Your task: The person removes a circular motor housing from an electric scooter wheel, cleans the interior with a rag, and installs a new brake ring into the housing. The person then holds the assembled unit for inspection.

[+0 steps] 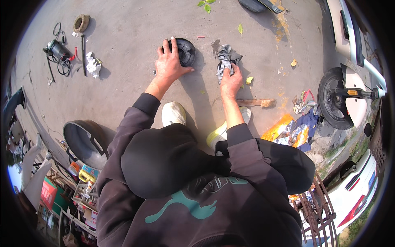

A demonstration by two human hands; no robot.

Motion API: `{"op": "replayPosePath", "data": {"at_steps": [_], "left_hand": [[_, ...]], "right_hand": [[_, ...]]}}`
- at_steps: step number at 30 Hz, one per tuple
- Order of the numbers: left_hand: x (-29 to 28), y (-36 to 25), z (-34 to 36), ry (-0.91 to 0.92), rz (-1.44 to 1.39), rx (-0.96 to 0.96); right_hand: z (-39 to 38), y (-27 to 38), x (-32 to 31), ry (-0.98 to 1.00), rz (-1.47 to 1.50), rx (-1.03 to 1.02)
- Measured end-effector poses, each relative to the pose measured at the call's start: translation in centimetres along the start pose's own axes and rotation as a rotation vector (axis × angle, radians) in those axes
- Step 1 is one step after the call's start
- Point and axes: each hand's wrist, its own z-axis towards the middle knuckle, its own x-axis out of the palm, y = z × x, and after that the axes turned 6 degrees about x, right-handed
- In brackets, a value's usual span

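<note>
My left hand [168, 62] rests on a black round part [187, 52], perhaps a cover or hub, lying on the concrete. Its fingers reach over the left side and the thumb lies along the near edge, gripping it. To the right, my right hand [231, 81] pinches a crumpled grey patterned cloth [224, 57], which bunches up beyond the fingers. Just nearer than that hand, a wooden-handled brush [257, 103] lies on the ground, its handle partly behind my wrist.
At the far left are a corded power tool [59, 51], a dark rod [83, 55], a brown ring [81, 24] and crumpled white paper [93, 66]. A black basin [85, 142] stands near left. A wheel [335, 99] and orange-blue wrappers [292, 129] are at right.
</note>
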Motion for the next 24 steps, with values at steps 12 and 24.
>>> {"op": "replayPosePath", "data": {"at_steps": [12,24], "left_hand": [[-1.2,2.0,0.1,0.109,-0.095,0.025],[-1.3,2.8,0.1,0.063,-0.154,0.144]], "right_hand": [[2.3,2.5,1.9,0.140,-0.509,-0.530],[-0.1,6.4,4.2,0.446,-0.314,-0.615]]}}
